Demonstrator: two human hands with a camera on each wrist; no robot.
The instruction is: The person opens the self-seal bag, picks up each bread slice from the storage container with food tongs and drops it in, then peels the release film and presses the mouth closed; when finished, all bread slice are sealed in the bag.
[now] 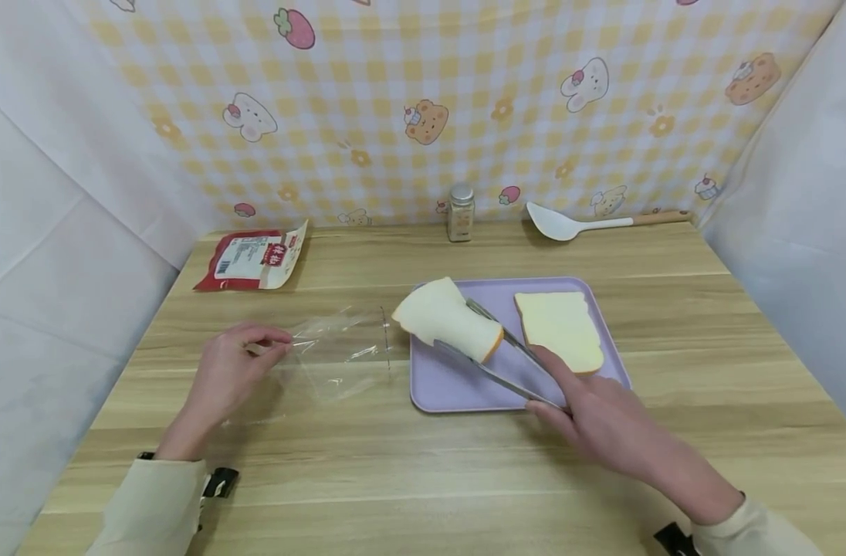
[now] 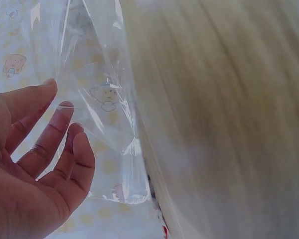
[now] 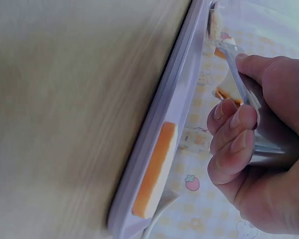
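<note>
Metal tongs are held in my right hand, their arms squeezing a bent slice of bread above the left part of a purple tray. A second bread slice lies flat on the tray's right side. My left hand pinches the edge of a clear plastic bag between thumb and index finger, left of the tray. In the left wrist view the bag spreads out beyond the fingertips. The right wrist view shows the fingers wrapped around the tongs.
A red and white food packet lies at the back left of the wooden table. At the back stand a small shaker jar and, to its right, a white spatula with a wooden handle. A patterned cloth hangs behind.
</note>
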